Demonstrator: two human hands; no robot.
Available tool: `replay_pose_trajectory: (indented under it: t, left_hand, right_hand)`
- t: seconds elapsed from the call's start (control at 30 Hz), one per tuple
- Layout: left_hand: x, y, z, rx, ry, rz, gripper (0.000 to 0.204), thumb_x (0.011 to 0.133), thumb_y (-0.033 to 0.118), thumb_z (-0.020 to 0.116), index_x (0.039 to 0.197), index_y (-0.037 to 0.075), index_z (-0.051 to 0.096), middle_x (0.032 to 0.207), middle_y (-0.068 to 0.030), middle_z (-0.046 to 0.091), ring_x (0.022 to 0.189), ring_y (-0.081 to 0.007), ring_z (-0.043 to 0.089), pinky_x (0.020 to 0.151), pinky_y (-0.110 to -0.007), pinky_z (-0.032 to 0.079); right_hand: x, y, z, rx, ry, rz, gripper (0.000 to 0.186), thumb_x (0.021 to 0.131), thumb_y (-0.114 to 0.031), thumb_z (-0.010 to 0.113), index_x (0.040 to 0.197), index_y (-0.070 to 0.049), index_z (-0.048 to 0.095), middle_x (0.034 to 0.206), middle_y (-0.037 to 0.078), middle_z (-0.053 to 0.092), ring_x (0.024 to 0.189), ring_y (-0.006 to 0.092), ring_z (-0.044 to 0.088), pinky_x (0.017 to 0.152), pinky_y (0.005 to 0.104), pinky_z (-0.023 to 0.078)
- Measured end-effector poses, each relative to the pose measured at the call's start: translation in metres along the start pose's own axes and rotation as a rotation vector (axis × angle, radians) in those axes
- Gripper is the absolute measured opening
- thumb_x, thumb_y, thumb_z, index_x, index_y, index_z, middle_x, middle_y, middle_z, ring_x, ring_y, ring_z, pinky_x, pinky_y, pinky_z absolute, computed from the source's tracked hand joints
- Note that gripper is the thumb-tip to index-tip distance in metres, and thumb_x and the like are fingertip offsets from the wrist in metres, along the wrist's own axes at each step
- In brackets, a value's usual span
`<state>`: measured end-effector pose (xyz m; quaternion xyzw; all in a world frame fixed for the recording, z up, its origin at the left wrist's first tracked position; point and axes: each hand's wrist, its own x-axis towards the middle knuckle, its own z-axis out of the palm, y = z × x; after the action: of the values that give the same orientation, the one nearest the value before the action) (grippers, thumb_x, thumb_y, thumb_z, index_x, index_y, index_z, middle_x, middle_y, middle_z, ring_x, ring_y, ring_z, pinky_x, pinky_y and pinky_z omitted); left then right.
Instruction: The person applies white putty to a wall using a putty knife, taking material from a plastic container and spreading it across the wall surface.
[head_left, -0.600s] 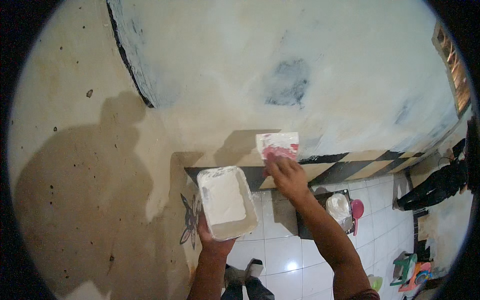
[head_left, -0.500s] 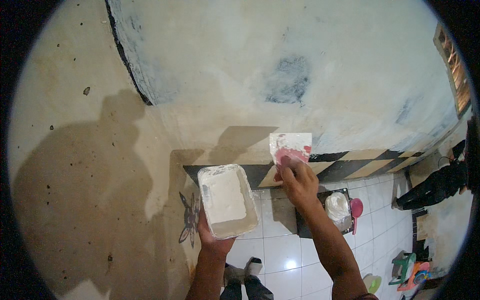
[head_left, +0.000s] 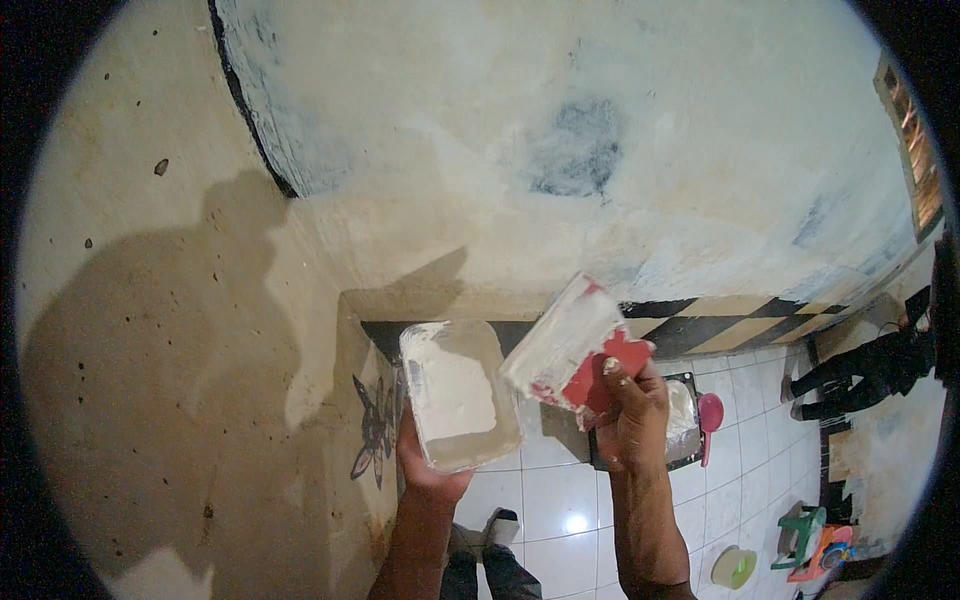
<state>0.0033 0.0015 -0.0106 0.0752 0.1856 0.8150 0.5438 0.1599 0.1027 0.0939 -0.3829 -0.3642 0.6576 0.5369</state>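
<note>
- Left hand [head_left: 432, 472]: fingers curled under and around the near left part of a tub [head_left: 462, 455], gripping it; some of them hidden behind it.
- Tub: clear-looking, rectangular with rounded corners, held up above the floor [head_left: 560, 508], tilted so its inside shows. White paste [head_left: 450, 400] covers much of the inside, smears on the rim.
- Right hand [head_left: 638, 418]: fingers closed on the red handle part of a scraper [head_left: 578, 352], thumb on the side in view.
- Scraper: wide, flat, slanted, white paste over most of its blade. Lower left corner right by the tub's right rim; cannot tell if touching.
- Wall [head_left: 720, 170] ahead: pale, patchy coat, 1 dark grey patch [head_left: 578, 148] above the scraper, checkered band [head_left: 735, 330] along the bottom.
- Left wall [head_left: 130, 320]: beige, brown spots, big shadow.
- On the floor: black box [head_left: 688, 381] partly behind the right hand, white stuff [head_left: 682, 415] on it, pink ladle [head_left: 711, 410] at its right side.
- Far right: another person [head_left: 855, 372] in dark clothes; lower right, green stool [head_left: 800, 530].
</note>
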Motion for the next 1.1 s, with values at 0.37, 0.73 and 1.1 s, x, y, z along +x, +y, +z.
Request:
replay_pose_trajectory:
  t: [0.37, 0.73, 1.1]
  left_hand:
    - [0.011, -0.013, -0.004, -0.26, 0.005, -0.189, 0.053, 0.097, 0.044, 0.038, 0.137, 0.01, 0.042, 0.132, -0.01, 0.052, 0.121, -0.03, 0.05, 0.101, -0.049, 0.041]
    - [0.012, -0.015, -0.006, -0.277, -0.092, -0.239, 0.054, 0.096, 0.045, 0.04, 0.139, 0.011, 0.042, 0.135, -0.0105, 0.05, 0.121, -0.03, 0.051, 0.099, -0.05, 0.043]
    - [0.012, -0.018, 0.002, -0.235, 0.029, -0.254, 0.054, 0.097, 0.044, 0.039, 0.139, 0.011, 0.041, 0.135, -0.0105, 0.05, 0.122, -0.0291, 0.05, 0.102, -0.048, 0.041]
  right_hand:
    - [0.01, 0.036, -0.008, -0.316, -0.109, 0.059, 0.016, 0.097, -0.016, 0.052, 0.101, -0.001, 0.058, 0.093, 0.006, 0.062, 0.083, 0.0103, 0.056, 0.072, 0.0272, 0.048]
    - [0.01, 0.034, 0.006, -0.563, -0.154, -0.003, 0.019, 0.095, -0.016, 0.055, 0.095, 0.001, 0.063, 0.075, 0.005, 0.064, 0.066, 0.0094, 0.057, 0.058, 0.027, 0.047]
    - [0.021, 0.038, 0.014, -0.96, -0.334, -0.056, 0.028, 0.085, -0.024, 0.064, 0.092, 0.003, 0.066, 0.076, 0.019, 0.067, 0.068, 0.0266, 0.066, 0.066, 0.0384, 0.05]
